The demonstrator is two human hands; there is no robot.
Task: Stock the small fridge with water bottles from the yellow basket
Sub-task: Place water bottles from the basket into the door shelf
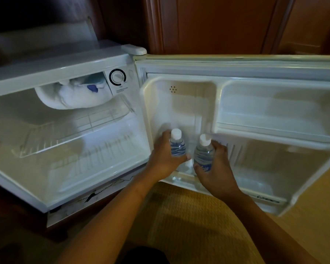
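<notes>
**A:** What is hidden or hard to make out?

**B:** The bases of both bottles are covered by the hands and by the rim of the lower door bin (181, 180), so it cannot be told whether they are set down. The label print is blurred. The fridge door (274, 111) is cut off at the frame edge, beyond the right hand.

**A:** How are the hands placed?

**B:** They are held apart, side by side. The left hand (165, 155) is wrapped round the left water bottle (177, 146). The right hand (215, 168) is curled round the right water bottle (203, 153), which is tilted slightly. A narrow gap is kept between the white-capped bottles.

**A:** And the containers?

**B:** Both bottles are held inside the tall door pocket, between the hands. Left of the left hand, the fridge cabinet (46, 69) is seen open, with a wire shelf (74, 126). Above it, a freezer box (71, 96) is caked in frost, with something blue buried in it, and a thermostat dial (118, 77) is seen beside it.
</notes>
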